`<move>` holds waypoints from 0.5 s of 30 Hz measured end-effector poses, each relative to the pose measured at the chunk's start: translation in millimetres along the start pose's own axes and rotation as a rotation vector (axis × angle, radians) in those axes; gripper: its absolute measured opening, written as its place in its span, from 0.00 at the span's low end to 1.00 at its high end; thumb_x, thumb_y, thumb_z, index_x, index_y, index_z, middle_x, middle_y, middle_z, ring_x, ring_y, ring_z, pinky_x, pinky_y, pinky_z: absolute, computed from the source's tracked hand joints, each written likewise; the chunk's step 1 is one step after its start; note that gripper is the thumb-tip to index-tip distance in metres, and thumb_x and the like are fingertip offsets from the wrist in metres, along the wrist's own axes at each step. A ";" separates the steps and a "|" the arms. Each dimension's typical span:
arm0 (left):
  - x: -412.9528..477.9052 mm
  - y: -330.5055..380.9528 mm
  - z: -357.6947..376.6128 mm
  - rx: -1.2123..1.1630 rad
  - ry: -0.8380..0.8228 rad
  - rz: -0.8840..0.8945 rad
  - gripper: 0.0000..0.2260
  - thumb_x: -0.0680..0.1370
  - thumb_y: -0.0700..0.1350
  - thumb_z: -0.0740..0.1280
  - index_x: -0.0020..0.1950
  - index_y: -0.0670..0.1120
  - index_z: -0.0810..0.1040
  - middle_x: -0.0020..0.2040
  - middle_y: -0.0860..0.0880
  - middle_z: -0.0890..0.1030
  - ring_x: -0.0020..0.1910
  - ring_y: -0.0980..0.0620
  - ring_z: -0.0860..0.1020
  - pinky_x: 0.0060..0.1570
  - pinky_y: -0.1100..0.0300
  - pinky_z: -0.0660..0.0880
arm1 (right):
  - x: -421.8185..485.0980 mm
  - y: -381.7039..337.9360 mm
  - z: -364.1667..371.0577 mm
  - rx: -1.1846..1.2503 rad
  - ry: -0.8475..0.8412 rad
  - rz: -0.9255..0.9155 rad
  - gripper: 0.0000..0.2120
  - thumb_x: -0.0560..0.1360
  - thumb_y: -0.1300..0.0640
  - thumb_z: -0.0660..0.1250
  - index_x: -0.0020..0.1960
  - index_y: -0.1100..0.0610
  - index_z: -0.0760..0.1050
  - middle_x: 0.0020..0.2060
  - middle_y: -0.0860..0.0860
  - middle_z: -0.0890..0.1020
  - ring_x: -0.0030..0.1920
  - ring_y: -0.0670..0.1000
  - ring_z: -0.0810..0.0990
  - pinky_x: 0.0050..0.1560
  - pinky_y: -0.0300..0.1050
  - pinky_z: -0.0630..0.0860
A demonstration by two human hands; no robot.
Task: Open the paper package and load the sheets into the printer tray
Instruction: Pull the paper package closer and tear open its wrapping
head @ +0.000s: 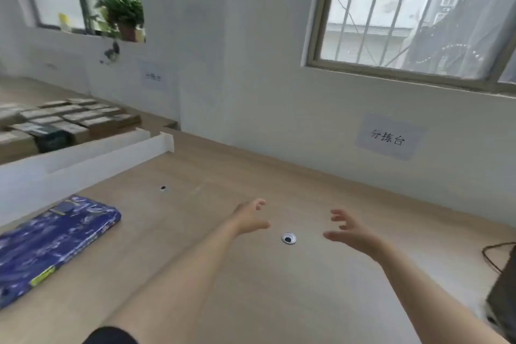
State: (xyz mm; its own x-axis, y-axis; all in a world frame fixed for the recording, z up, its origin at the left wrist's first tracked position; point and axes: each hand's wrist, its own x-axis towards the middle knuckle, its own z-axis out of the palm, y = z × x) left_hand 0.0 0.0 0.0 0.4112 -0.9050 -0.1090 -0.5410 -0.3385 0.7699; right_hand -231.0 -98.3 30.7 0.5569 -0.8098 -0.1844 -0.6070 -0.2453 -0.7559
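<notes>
A blue wrapped paper package (53, 243) lies flat on the wooden desk (251, 288) at the left, sealed as far as I can see. My left hand (252, 216) hovers over the middle of the desk, fingers apart, holding nothing, well right of the package. My right hand (350, 230) is held out beside it, fingers spread and empty. A dark object (502, 296) at the right edge may be the printer; only its corner shows.
A cable grommet (288, 238) sits between my hands and another grommet (164, 188) farther back. A white divider (92, 159) bounds the desk on the left, with several boxes (67, 123) behind it. A black cable (494, 257) loops at the right. The wall is close behind.
</notes>
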 end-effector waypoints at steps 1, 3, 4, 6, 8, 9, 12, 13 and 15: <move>-10.0 -9.2 -5.5 0.008 0.012 -0.025 0.28 0.72 0.42 0.71 0.71 0.45 0.66 0.70 0.44 0.71 0.66 0.47 0.71 0.63 0.60 0.69 | 4.3 0.4 9.0 -0.009 -0.022 -0.024 0.31 0.72 0.62 0.71 0.70 0.58 0.62 0.67 0.57 0.70 0.68 0.58 0.68 0.64 0.52 0.69; -28.8 -32.7 -16.7 -0.003 0.044 -0.097 0.29 0.73 0.43 0.70 0.71 0.45 0.65 0.70 0.45 0.70 0.67 0.48 0.71 0.64 0.60 0.69 | 8.4 -5.8 31.4 -0.038 -0.086 -0.036 0.30 0.71 0.61 0.71 0.70 0.57 0.64 0.66 0.57 0.71 0.65 0.57 0.70 0.63 0.51 0.70; -41.2 -44.2 -22.9 0.009 0.064 -0.135 0.29 0.73 0.43 0.70 0.72 0.46 0.65 0.71 0.45 0.70 0.68 0.48 0.70 0.64 0.60 0.69 | 11.1 -9.3 45.0 -0.058 -0.131 -0.052 0.29 0.71 0.61 0.71 0.69 0.58 0.64 0.65 0.57 0.72 0.64 0.57 0.71 0.62 0.51 0.70; -63.0 -75.5 -38.6 0.018 0.114 -0.215 0.29 0.73 0.43 0.70 0.72 0.46 0.64 0.71 0.45 0.69 0.68 0.49 0.70 0.64 0.60 0.68 | 16.6 -24.2 79.7 -0.073 -0.193 -0.096 0.29 0.71 0.63 0.72 0.69 0.60 0.65 0.65 0.59 0.72 0.63 0.58 0.72 0.62 0.52 0.71; -92.0 -101.8 -57.8 0.014 0.172 -0.292 0.29 0.73 0.44 0.70 0.72 0.46 0.64 0.72 0.46 0.69 0.68 0.50 0.70 0.64 0.61 0.67 | 19.4 -43.5 114.7 -0.088 -0.264 -0.138 0.29 0.70 0.64 0.72 0.69 0.61 0.65 0.65 0.60 0.73 0.65 0.61 0.71 0.64 0.54 0.69; -106.2 -115.4 -67.6 0.008 0.199 -0.328 0.30 0.73 0.44 0.70 0.72 0.45 0.64 0.72 0.46 0.69 0.68 0.50 0.70 0.64 0.62 0.67 | 20.9 -52.5 132.2 -0.091 -0.298 -0.158 0.29 0.70 0.65 0.72 0.69 0.61 0.65 0.65 0.61 0.73 0.66 0.61 0.70 0.64 0.54 0.68; -147.7 -150.5 -98.8 -0.047 0.286 -0.417 0.29 0.73 0.43 0.69 0.72 0.45 0.64 0.71 0.45 0.69 0.67 0.49 0.70 0.63 0.60 0.69 | 16.1 -85.6 181.0 -0.097 -0.401 -0.211 0.29 0.70 0.66 0.72 0.68 0.62 0.66 0.65 0.61 0.73 0.66 0.61 0.70 0.64 0.53 0.68; -160.6 -160.6 -108.7 -0.066 0.322 -0.439 0.28 0.73 0.42 0.69 0.71 0.45 0.65 0.70 0.45 0.69 0.67 0.49 0.70 0.62 0.60 0.70 | 14.0 -96.7 194.9 -0.102 -0.426 -0.232 0.29 0.70 0.66 0.72 0.68 0.62 0.66 0.65 0.61 0.73 0.66 0.61 0.70 0.64 0.53 0.68; -183.5 -179.9 -126.9 -0.078 0.381 -0.481 0.28 0.72 0.41 0.69 0.71 0.45 0.66 0.70 0.46 0.70 0.66 0.50 0.70 0.63 0.61 0.70 | 9.0 -118.0 219.1 -0.112 -0.464 -0.268 0.29 0.70 0.66 0.72 0.68 0.62 0.66 0.65 0.61 0.73 0.66 0.61 0.70 0.64 0.53 0.68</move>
State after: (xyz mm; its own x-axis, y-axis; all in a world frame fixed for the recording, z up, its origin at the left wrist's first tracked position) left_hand 115.0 259.6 -38.7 0.8366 -0.4953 -0.2339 -0.1808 -0.6528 0.7357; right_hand -30.1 40.1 -19.4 0.8765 -0.3975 -0.2715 -0.4523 -0.4867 -0.7474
